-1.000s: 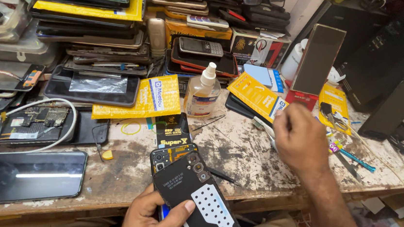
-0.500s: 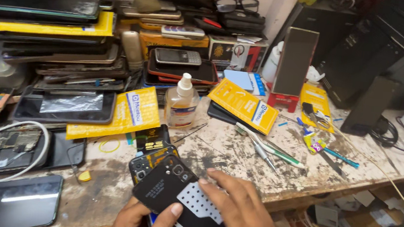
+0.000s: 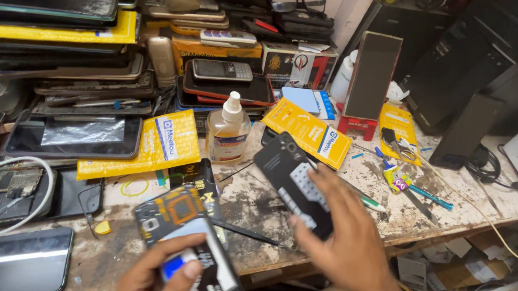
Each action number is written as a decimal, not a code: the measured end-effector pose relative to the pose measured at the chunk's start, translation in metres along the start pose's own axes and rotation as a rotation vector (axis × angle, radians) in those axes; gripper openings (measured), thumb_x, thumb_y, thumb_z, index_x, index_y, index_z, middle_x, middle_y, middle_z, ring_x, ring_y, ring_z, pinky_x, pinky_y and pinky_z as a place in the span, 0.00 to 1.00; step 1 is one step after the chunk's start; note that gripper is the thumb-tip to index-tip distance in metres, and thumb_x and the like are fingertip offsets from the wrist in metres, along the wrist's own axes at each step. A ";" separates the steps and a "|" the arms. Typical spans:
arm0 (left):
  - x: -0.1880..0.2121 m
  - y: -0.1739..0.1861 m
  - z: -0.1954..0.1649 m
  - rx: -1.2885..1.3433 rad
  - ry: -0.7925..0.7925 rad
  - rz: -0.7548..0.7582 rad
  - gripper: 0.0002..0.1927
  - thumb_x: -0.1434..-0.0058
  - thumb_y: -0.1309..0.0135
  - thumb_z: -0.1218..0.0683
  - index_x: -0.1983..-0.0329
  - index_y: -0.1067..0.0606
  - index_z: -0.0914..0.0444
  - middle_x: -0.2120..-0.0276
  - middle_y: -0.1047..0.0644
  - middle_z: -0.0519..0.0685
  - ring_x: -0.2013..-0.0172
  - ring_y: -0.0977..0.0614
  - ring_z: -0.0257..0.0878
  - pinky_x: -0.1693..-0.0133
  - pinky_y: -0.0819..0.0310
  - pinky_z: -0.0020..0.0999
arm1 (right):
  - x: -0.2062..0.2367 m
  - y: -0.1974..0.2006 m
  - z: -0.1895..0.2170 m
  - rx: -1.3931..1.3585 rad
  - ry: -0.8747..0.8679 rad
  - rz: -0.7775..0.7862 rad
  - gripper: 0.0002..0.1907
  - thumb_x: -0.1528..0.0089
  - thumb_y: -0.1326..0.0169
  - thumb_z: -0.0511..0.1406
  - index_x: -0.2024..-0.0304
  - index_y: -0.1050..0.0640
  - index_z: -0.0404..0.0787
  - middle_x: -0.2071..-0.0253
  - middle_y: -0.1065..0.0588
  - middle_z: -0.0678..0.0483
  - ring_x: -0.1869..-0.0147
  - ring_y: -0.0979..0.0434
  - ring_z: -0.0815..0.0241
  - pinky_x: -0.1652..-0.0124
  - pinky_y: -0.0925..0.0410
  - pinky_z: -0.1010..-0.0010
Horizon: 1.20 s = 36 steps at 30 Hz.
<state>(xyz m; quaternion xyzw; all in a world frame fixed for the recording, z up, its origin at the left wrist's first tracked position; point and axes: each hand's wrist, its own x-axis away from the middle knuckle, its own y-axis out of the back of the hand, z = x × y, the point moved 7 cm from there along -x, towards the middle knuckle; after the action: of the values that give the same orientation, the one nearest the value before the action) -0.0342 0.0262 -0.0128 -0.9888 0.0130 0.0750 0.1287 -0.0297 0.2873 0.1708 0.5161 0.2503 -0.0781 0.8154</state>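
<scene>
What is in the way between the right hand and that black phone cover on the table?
Nothing visible is. The right hand is right over the black phone cover, its fingers spread above the lower end. The spray bottle stands off to the side, behind it.

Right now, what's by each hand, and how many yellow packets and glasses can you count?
Open phone in left hand: 1
Black cover under right hand: 1
Yellow packets: 4
Glasses: 1
Total: 7
</scene>
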 end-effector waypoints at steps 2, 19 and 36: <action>-0.004 0.031 0.013 -0.121 0.000 -0.040 0.19 0.44 0.37 0.59 0.48 0.18 0.68 0.54 0.14 0.60 0.50 0.16 0.43 0.46 0.27 0.36 | -0.006 -0.011 -0.023 0.052 -0.118 0.040 0.36 0.45 0.37 0.42 0.37 0.30 0.36 0.37 0.29 0.40 0.36 0.27 0.42 0.40 0.34 0.55; -0.114 0.157 0.072 -0.813 -0.238 -0.180 0.27 0.44 0.42 0.64 0.39 0.28 0.68 0.42 0.23 0.60 0.38 0.24 0.47 0.36 0.35 0.40 | 0.018 -0.025 -0.021 -0.051 -0.026 -0.044 0.23 0.40 0.38 0.40 0.46 0.23 0.34 0.43 0.24 0.40 0.38 0.23 0.43 0.42 0.32 0.57; -0.043 0.038 -0.066 -0.111 -0.362 -0.126 0.41 0.46 0.45 0.70 0.26 0.41 0.68 0.35 0.30 0.61 0.35 0.27 0.47 0.35 0.35 0.42 | 0.005 0.020 -0.255 0.534 -0.385 -0.024 0.31 0.45 0.36 0.52 0.49 0.17 0.36 0.50 0.21 0.40 0.44 0.24 0.40 0.42 0.32 0.52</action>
<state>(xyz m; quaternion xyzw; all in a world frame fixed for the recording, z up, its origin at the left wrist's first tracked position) -0.0684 -0.0271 0.0473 -0.9635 -0.0766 0.2440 0.0789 -0.1014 0.5220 0.0977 0.6845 0.0684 -0.2468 0.6825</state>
